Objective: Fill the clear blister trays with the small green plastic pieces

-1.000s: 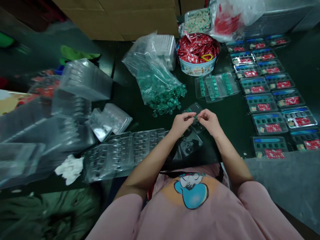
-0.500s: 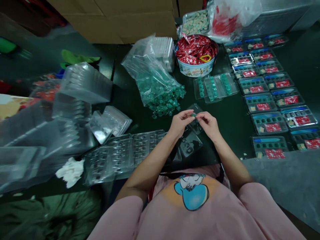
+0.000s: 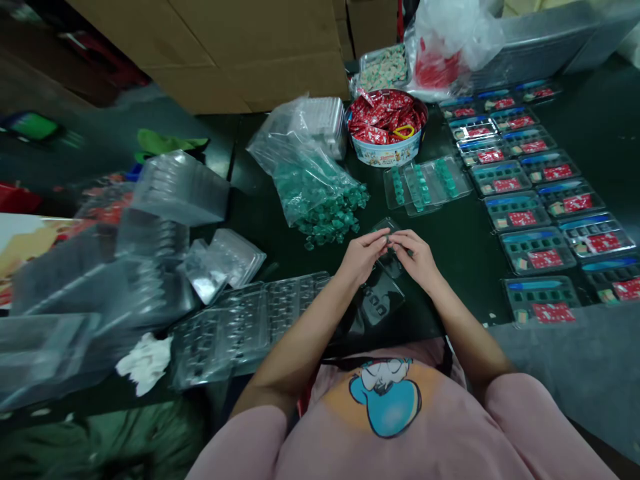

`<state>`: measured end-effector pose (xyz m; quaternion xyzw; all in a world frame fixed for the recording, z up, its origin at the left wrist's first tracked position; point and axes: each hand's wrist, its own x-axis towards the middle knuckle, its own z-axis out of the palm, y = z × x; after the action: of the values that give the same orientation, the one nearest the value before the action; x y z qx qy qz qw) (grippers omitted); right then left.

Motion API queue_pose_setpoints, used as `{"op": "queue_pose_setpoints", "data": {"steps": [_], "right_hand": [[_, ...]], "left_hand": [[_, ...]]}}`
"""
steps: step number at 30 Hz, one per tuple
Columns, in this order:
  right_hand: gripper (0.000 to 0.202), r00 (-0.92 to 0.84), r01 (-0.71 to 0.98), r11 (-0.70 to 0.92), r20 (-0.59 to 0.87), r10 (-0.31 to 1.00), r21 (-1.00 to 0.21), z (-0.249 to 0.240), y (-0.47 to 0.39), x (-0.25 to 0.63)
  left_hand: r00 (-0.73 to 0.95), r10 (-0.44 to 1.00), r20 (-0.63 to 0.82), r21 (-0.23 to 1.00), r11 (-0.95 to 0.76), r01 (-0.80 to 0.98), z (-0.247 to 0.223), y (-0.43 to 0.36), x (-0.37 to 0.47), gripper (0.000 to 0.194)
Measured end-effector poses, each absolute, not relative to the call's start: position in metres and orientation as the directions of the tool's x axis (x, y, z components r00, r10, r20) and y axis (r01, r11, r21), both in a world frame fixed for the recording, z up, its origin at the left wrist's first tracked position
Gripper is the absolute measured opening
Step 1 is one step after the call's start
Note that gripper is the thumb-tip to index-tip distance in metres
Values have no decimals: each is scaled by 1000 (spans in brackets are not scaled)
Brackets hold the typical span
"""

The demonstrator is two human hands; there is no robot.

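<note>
My left hand (image 3: pixel 364 256) and my right hand (image 3: pixel 416 259) meet over the table, thumbs and fingers pinched together. Between their fingertips is a small green piece (image 3: pixel 389 240), mostly covered by the fingers. Directly beneath the hands lies a narrow clear plastic tray (image 3: pixel 391 266), partly hidden. Closer to my body is another clear tray (image 3: pixel 384 300) with square hollows. Beyond the left hand, similar green pieces (image 3: pixel 334 217) spill in a heap from a clear plastic bag (image 3: pixel 305 170).
Filled trays (image 3: pixel 537 252) stand in rows at right. Clear trays with green pieces (image 3: pixel 421 187) lie behind my hands, before a round tin (image 3: pixel 387 155) of red packets. Stacked clear trays (image 3: pixel 180 190) and a crumpled white tissue (image 3: pixel 145 363) are at left.
The view has tilted slightly, so the table sits lower in the picture. My fingertips have drawn closer together, and the small green piece shows less than before.
</note>
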<state>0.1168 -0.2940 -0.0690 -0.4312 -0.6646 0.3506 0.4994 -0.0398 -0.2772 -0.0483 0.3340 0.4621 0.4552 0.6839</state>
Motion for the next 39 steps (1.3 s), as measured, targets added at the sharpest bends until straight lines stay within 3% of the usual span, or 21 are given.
{"op": "queue_pose_setpoints", "data": {"steps": [5,8,12,17,25,29,34,39], "right_hand": [[31,-76,79,196,190,979,-977,-82,-286,122],[38,36,46,78,80,996,-996,-93,-285,132],[30,92,40,30,33,995,-999,-100,-286,142],[28,86,36,39,42,995,-999,-102,-287,143],[26,78,62,45,50,996,-997,-105,-286,142],[27,78,75,32,38,996,-997,-104,-287,143],[27,98,60,31,36,995,-998,-105,-288,144],[26,81,67,42,47,996,-997,-101,-287,140]], "left_hand": [[99,994,-46,990,32,139,-52,-265,-49,27],[186,981,59,882,-138,451,-62,-263,-51,29],[276,956,103,718,-263,644,-79,-265,-47,22],[389,911,135,619,-384,685,-89,-266,-44,13],[391,918,66,620,-345,705,-95,-269,-37,15],[416,905,84,625,-373,685,-90,-271,-43,24],[264,940,217,621,-342,706,-84,-247,-79,35],[297,946,131,576,-316,754,-92,-214,-105,32]]}}
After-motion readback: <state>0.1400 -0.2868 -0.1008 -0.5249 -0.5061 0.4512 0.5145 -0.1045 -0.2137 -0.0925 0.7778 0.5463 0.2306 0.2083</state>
